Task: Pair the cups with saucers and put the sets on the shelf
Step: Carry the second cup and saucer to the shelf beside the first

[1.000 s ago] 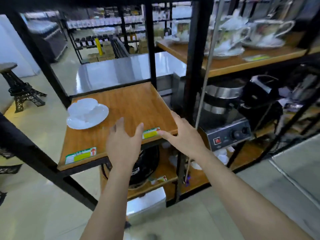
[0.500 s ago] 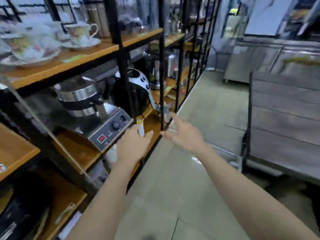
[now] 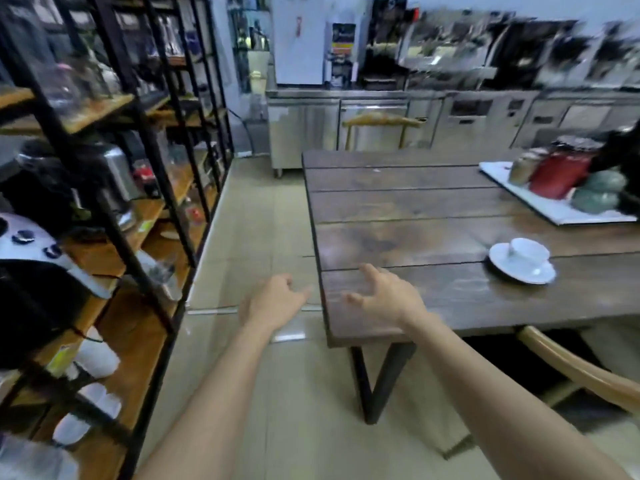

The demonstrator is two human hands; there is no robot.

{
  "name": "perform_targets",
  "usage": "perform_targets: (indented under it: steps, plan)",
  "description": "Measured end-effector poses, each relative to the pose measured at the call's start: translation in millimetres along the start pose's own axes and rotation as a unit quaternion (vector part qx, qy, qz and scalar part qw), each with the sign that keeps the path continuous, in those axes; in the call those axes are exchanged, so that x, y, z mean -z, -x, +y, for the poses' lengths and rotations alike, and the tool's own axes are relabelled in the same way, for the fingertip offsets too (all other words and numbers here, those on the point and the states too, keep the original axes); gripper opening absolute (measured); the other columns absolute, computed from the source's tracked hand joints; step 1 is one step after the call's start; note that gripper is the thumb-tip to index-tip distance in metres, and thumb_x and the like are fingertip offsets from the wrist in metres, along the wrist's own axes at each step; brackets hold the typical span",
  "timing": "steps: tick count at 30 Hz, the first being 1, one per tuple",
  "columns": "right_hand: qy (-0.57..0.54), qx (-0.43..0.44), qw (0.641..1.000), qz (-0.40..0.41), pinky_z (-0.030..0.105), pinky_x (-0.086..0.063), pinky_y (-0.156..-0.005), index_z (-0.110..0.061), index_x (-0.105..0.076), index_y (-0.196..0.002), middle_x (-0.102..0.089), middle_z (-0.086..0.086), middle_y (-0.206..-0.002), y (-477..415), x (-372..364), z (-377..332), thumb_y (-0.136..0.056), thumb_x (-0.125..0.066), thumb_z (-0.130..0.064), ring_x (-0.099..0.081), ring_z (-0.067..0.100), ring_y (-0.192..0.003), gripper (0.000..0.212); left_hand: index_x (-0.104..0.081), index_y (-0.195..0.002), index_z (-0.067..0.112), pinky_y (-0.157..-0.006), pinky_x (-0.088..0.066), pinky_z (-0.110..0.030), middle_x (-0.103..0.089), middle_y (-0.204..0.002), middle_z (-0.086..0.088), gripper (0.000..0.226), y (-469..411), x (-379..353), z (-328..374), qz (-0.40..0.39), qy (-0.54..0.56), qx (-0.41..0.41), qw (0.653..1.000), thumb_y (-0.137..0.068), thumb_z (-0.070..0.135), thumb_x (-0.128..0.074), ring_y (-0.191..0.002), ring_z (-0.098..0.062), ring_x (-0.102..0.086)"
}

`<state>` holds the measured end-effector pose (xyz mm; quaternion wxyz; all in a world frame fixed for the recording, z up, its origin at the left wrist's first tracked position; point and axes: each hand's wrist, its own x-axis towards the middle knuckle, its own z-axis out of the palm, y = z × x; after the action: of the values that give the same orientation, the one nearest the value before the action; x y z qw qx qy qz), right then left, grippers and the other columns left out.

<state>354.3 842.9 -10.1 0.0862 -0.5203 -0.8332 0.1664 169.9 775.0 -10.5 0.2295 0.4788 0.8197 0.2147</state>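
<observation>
A white cup (image 3: pixel 528 251) sits on a white saucer (image 3: pixel 519 270) on the dark wooden table (image 3: pixel 415 209), towards its right side. My left hand (image 3: pixel 273 303) hovers over the floor just left of the table's near corner, fingers loosely curled, holding nothing. My right hand (image 3: pixel 384 299) is over the table's near corner, fingers spread and empty, well left of the cup and saucer. The black-framed shelf unit (image 3: pixel 138 161) with wooden boards runs along the left side.
A white tray (image 3: pixel 554 209) with a red canister, jars and green items lies at the table's far right. Appliances fill the shelves on the left. A wooden chair (image 3: pixel 581 372) stands at the table's near right. Steel counters line the back wall. Tiled floor lies between shelf and table.
The view has swung right, from the shelf holding a white cup and saucer round to the wooden table. Both hands stayed empty and moved with the turn.
</observation>
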Motion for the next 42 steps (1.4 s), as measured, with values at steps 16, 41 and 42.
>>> perform_targets:
  steps: [16,41,42]
  plan:
    - [-0.074,-0.290,0.952,0.070,0.040,-0.044,-0.087,-0.023,-0.037,-0.134,-0.055,0.004,-0.130,-25.2,106.1,299.0,-0.080,-0.052,-0.060,-0.053,0.027,-0.115,0.067,-0.052,-0.127,0.022,-0.092,-0.044,-0.037,-0.058,-0.131,-0.010,0.062,-127.7,-176.4,269.8,-0.172,-0.121,-0.165,0.963,-0.082,0.064,-0.046,-0.116,-0.030,-0.055]
    - [-0.433,-0.316,0.844,-0.019,0.024,-0.046,-0.051,-0.017,-0.058,-0.095,-0.063,-0.001,-0.088,-105.3,78.3,498.4,-0.074,-0.064,-0.053,-0.061,0.014,-0.076,0.042,-0.050,-0.112,0.020,-0.060,-0.055,-0.034,-0.060,-0.112,-0.004,0.047,-173.9,-352.8,374.1,-0.280,0.240,0.135,0.920,-0.077,0.047,-0.067,-0.091,-0.024,-0.062]
    - [-0.462,-0.329,0.823,-0.016,0.026,-0.050,-0.051,-0.014,-0.057,-0.102,-0.064,0.003,-0.096,-105.8,77.5,495.4,-0.074,-0.065,-0.049,-0.063,0.017,-0.082,0.046,-0.051,-0.111,0.020,-0.058,-0.056,-0.034,-0.060,-0.112,-0.006,0.046,-171.9,-353.9,373.6,-0.274,0.270,0.146,0.912,-0.076,0.044,-0.070,-0.091,-0.026,-0.063]
